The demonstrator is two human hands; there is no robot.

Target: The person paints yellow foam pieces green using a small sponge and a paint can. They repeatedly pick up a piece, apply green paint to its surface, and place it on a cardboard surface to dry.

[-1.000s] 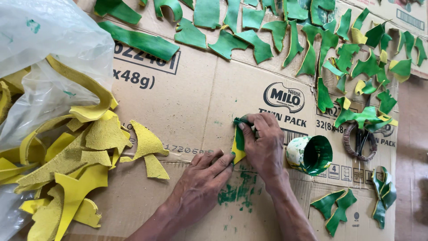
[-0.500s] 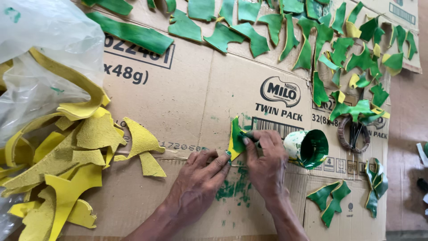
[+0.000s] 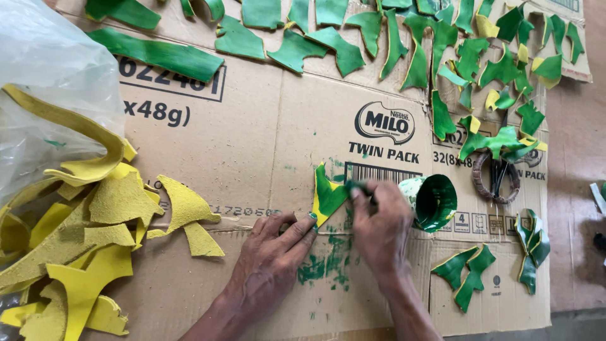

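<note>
Head view | left hand flat, fingertips pinning yellow piece at frame centre on cardboard | right hand pinched on a green-tipped applicator, rubbing paint on | risk: piece slips, smears; sleeve-side paint cup at right could tip

The small yellow leaf-shaped foam piece is seen covered with more green paint than a second ago, only its edges and lower tip being left yellow. The right hand has been drawn lower and rightward on the flattened brown cardboard box, nearer the paint-smeared green cup lying on its side. The left hand has been shifted so that its fingertips are pressed at the piece's lower corner.
</note>
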